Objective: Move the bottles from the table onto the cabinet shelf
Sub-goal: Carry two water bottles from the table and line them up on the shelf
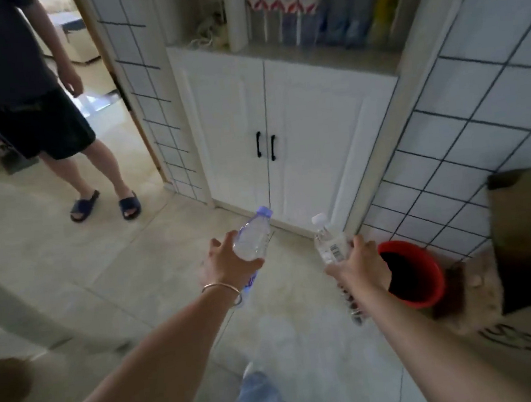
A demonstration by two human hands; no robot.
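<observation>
While each hand grips one, left hand (223, 264) holds blue-capped bottle (254, 236).

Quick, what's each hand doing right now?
Left hand: holding the blue-capped bottle.
Right hand: holding the white-capped bottle.
</observation>
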